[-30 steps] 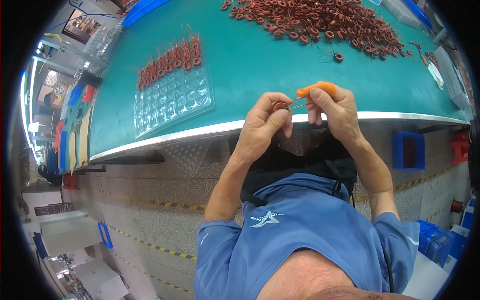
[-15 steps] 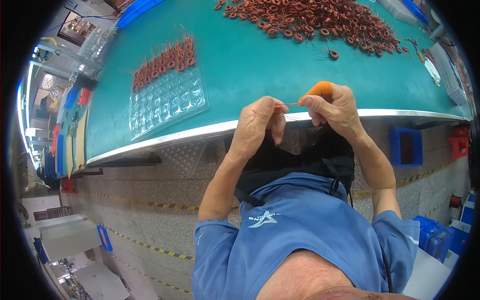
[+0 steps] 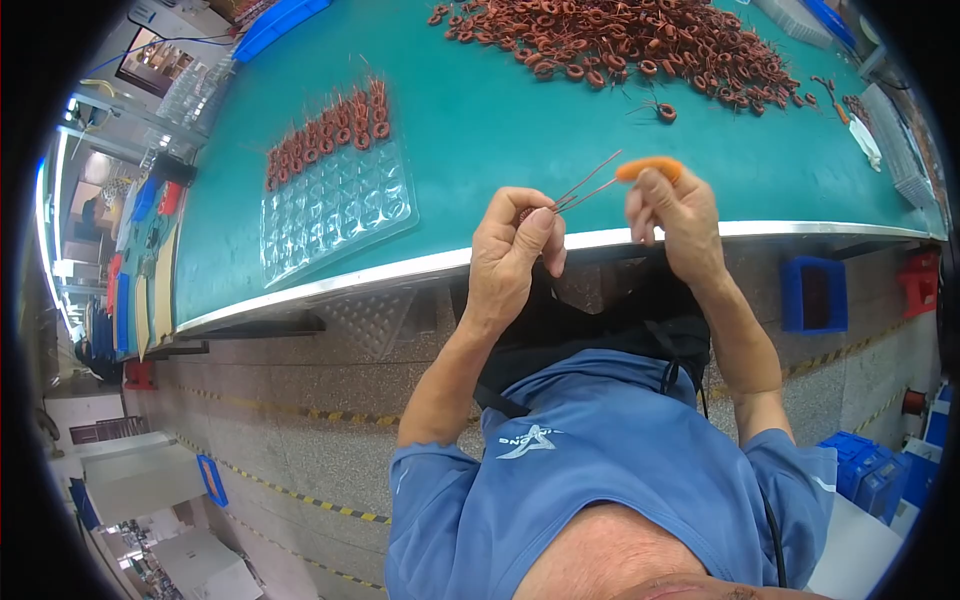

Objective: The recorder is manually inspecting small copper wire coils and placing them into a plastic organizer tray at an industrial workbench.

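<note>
My left hand (image 3: 508, 240) pinches a small copper-wound ring coil (image 3: 526, 214) between thumb and fingers, which partly cover it. Thin reddish wire leads (image 3: 585, 197) stick out from it toward the right. One lead points up and away with its end free; another reaches the orange-covered index finger of my right hand (image 3: 672, 205). That hand is closed, its thumb against the covered finger, and somewhat blurred. Both hands are above the near edge of the green table (image 3: 480, 150).
At left on the table lies a clear plastic tray (image 3: 335, 215), its far rows filled with similar coils (image 3: 325, 130). A large heap of coils (image 3: 630, 45) covers the far middle, with one coil (image 3: 666, 112) apart. A blue bin (image 3: 813, 295) stands below the table at right.
My right hand has moved slightly right and up, its covered finger now straighter. The leads have spread apart, and my left hand has turned the coil so its ring shows.
</note>
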`<action>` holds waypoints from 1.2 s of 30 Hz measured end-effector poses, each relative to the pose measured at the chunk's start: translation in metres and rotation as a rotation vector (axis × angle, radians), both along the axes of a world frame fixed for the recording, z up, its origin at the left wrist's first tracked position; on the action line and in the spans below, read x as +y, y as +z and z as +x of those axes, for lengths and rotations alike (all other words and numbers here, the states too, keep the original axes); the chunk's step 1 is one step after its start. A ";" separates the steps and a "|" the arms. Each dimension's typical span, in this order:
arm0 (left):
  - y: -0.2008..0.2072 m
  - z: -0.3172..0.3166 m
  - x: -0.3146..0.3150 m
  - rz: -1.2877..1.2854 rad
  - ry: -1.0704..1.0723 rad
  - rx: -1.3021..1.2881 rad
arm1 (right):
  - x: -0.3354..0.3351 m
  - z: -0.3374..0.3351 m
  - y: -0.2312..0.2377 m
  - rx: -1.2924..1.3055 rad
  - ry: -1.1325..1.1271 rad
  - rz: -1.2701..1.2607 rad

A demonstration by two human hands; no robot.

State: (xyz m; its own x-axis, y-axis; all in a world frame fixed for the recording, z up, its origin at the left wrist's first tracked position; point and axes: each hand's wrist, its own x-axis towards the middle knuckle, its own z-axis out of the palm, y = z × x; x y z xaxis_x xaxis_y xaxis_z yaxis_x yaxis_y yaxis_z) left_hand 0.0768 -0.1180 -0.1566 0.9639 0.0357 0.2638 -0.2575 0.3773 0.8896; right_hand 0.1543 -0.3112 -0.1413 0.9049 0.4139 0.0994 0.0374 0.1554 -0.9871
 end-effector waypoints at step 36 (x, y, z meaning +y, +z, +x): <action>-0.007 -0.002 -0.006 -0.079 -0.074 -0.013 | 0.040 -0.016 0.004 0.008 0.081 0.089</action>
